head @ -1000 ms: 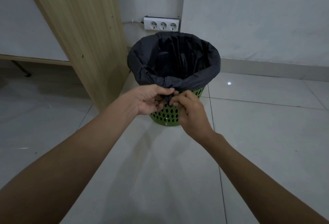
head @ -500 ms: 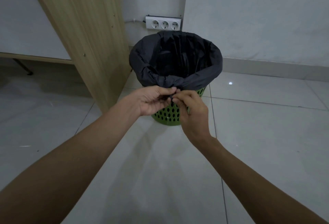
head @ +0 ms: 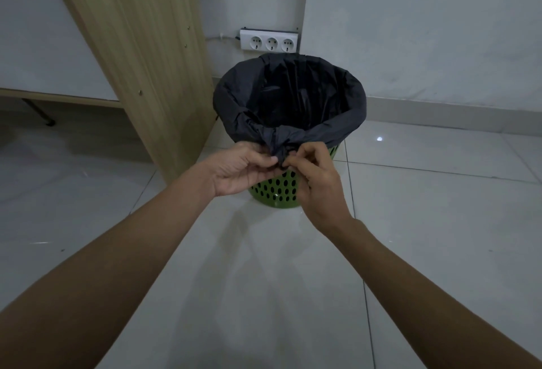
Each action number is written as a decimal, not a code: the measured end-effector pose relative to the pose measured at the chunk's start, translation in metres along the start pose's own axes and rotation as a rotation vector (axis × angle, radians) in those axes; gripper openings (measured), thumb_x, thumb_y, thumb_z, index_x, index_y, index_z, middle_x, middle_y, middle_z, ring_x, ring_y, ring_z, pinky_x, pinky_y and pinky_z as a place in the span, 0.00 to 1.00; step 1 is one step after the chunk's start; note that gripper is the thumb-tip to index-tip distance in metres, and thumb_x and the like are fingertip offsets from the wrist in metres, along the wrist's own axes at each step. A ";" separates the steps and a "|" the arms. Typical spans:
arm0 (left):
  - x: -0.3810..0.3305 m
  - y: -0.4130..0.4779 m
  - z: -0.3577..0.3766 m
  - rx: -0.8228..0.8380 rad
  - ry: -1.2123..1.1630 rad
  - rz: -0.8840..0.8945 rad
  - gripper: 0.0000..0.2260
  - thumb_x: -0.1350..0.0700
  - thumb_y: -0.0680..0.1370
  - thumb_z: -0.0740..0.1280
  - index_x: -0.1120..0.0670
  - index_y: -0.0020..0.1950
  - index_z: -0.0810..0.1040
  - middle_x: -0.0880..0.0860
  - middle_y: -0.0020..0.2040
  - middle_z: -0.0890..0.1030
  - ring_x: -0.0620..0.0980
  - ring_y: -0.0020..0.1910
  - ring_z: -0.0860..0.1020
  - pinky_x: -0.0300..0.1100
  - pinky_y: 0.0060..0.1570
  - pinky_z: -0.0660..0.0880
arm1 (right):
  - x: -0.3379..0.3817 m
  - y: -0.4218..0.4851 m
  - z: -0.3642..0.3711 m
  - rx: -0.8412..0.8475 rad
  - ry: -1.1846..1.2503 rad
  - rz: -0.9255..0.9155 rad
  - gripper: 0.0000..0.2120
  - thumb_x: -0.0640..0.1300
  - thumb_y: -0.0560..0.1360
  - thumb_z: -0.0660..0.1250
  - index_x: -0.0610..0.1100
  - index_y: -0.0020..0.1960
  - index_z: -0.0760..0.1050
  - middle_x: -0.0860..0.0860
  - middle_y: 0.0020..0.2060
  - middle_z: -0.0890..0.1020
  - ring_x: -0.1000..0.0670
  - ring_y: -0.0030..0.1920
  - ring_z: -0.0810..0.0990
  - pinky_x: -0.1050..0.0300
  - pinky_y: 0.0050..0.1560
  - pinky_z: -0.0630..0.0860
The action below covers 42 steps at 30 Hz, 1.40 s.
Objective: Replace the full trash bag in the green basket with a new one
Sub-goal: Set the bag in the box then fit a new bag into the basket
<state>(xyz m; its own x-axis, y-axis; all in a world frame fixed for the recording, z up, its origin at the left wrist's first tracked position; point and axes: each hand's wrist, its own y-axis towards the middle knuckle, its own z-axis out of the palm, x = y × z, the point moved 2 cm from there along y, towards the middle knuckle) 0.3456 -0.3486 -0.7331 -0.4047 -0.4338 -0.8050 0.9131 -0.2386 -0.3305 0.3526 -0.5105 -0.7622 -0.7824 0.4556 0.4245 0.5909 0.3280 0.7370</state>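
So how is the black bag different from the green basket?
The black bag is dark, soft and wrinkly; the green basket is bright, stiff and dotted with holes. The bag drapes over the rim, so only the basket's bottom part shows. The left hand and right hand pinch the bag's bunched edge, not the basket. Both are round and open-topped.

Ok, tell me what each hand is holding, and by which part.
The left hand and the right hand both pinch the black trash bag by the bunched, twisted bit of its rim, at the near side of the green basket.
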 end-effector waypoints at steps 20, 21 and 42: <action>0.012 0.004 0.009 -0.063 -0.144 0.093 0.09 0.71 0.79 0.60 0.64 0.55 0.78 0.58 0.48 0.83 0.48 0.42 0.84 0.36 0.46 0.81 | 0.007 -0.002 0.007 -0.138 0.161 0.135 0.11 0.26 0.74 0.69 0.34 0.55 0.83 0.42 0.49 0.79 0.56 0.52 0.76 0.69 0.58 0.73; 0.012 0.004 0.009 -0.063 -0.156 0.085 0.09 0.71 0.79 0.59 0.64 0.53 0.78 0.58 0.47 0.84 0.48 0.42 0.84 0.37 0.46 0.81 | 0.005 -0.001 0.007 -0.129 0.168 0.140 0.13 0.25 0.73 0.68 0.34 0.55 0.83 0.42 0.50 0.78 0.55 0.52 0.76 0.69 0.58 0.73; 0.020 0.000 0.010 -0.202 0.004 -0.044 0.05 0.64 0.77 0.66 0.54 0.48 0.79 0.49 0.39 0.80 0.43 0.37 0.77 0.38 0.40 0.70 | 0.011 0.010 0.009 -0.172 0.147 0.366 0.14 0.23 0.73 0.63 0.36 0.48 0.83 0.44 0.46 0.72 0.65 0.47 0.73 0.74 0.53 0.71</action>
<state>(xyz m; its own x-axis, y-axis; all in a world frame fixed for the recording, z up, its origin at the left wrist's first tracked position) 0.3371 -0.3662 -0.7441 -0.4445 -0.4236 -0.7893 0.8860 -0.0784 -0.4570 0.3515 -0.4942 -0.7550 -0.5544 0.3898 0.7353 0.8029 0.0182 0.5958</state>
